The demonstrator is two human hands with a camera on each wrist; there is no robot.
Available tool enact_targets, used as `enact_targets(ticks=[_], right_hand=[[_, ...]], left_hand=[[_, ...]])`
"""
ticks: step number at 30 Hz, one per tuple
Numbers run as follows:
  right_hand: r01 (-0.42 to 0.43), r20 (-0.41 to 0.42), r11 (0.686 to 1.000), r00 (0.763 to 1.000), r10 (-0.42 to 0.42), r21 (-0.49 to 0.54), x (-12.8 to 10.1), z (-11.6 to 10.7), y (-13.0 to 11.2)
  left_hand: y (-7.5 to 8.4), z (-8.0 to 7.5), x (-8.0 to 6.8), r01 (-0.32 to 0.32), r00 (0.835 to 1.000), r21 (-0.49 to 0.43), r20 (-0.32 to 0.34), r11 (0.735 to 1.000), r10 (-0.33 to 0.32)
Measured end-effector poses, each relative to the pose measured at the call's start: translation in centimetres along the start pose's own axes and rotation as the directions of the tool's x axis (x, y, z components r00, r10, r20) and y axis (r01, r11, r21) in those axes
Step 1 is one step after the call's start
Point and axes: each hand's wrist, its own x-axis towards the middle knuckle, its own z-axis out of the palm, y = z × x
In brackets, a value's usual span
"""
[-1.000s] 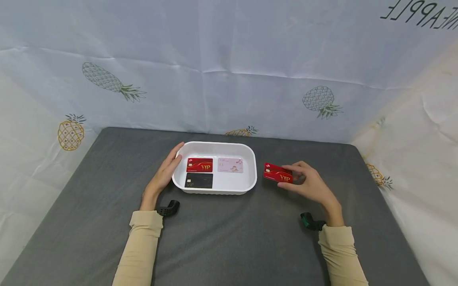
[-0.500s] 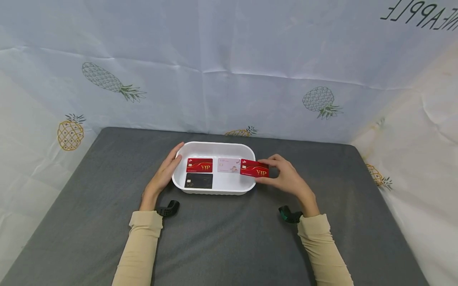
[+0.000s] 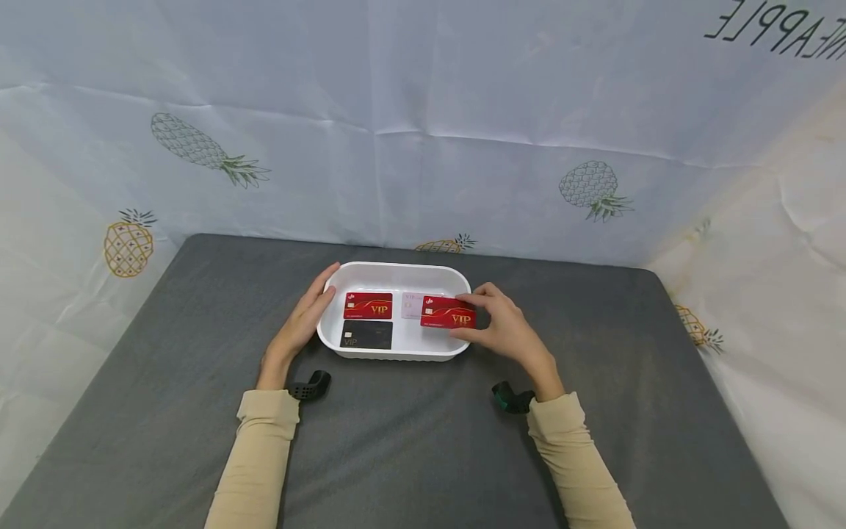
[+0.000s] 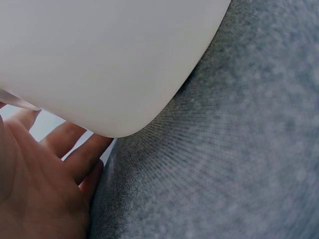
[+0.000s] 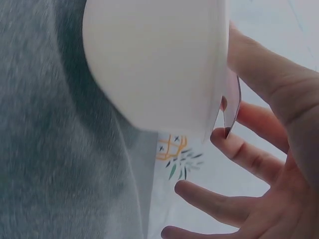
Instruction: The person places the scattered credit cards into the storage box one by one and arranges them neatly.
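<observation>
My right hand [image 3: 505,332] pinches a red VIP card [image 3: 448,312] between thumb and fingertips at the card's right short edge. The remaining fingers [image 5: 249,157] are spread and loosely curved, as the right wrist view shows. The card sits just right of frame centre, over the right half of the white tray [image 3: 396,275]. Its long axis runs left to right across the frame, tilted slightly down toward the right, with the printed face up and the chip end pointing left. It overlaps most of the pale pink card [image 3: 411,305] lying in the tray's upper right area. Whether it touches that card cannot be determined.

My left hand [image 3: 300,327] rests flat against the tray's left outer wall [image 4: 114,64], with fingers straight and lying along the rim, holding nothing.

Inside the tray, a second red VIP card [image 3: 367,306] lies upper left, and a black VIP card [image 3: 366,335] lies directly below it. Both have their long axes left to right.

The tray stands on a grey table [image 3: 410,441], at frame centre.
</observation>
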Motion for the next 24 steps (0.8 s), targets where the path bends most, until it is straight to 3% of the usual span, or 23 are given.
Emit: enact_targets(ticks=[6, 24], right_hand=[[0.012, 0.043, 1.0, 0.999, -0.013, 0.016, 0.4, 1.0, -1.1], [-0.065, 0.11, 0.998, 0.992, 0.066, -0.011, 1.5, 2.9, -2.2]], left_hand=[[-0.2, -0.1, 0.0, 0.003, 1.0, -0.003, 0.003, 1.0, -0.003], [-0.1, -0.1, 0.1, -0.009, 1.0, -0.026, 0.012, 1.0, 0.009]])
